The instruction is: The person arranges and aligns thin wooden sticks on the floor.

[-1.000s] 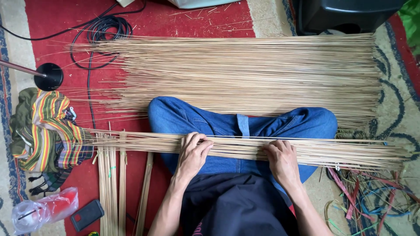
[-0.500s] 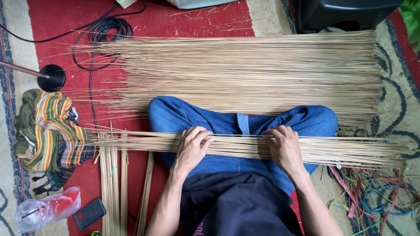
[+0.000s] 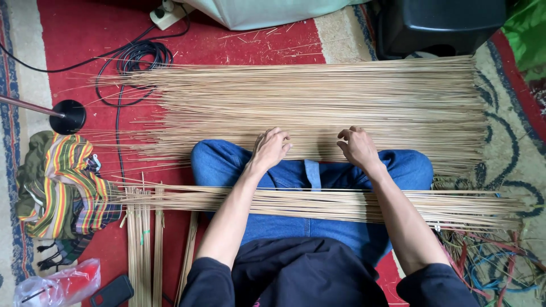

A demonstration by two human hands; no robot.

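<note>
I sit cross-legged in blue jeans (image 3: 310,173) on a red rug. A wide layer of thin tan sticks (image 3: 318,102) lies spread on the floor in front of my knees. My left hand (image 3: 271,148) and my right hand (image 3: 357,146) rest at the near edge of that layer, fingers curled down onto the sticks, gripping nothing that I can see. A narrower bundle of the same sticks (image 3: 318,203) lies across my lap under both forearms.
Upright stick strips (image 3: 145,244) lie at lower left. A striped cloth (image 3: 62,187) sits left, beside a black stand base (image 3: 67,116) and coiled cable (image 3: 136,62). A black box (image 3: 443,25) stands at top right, coloured cords (image 3: 489,267) lie lower right, a red plastic bag (image 3: 60,284) lower left.
Both hands have left the bundle on my lap and moved forward to the near edge of the big stick layer. The lap bundle stays where it was.
</note>
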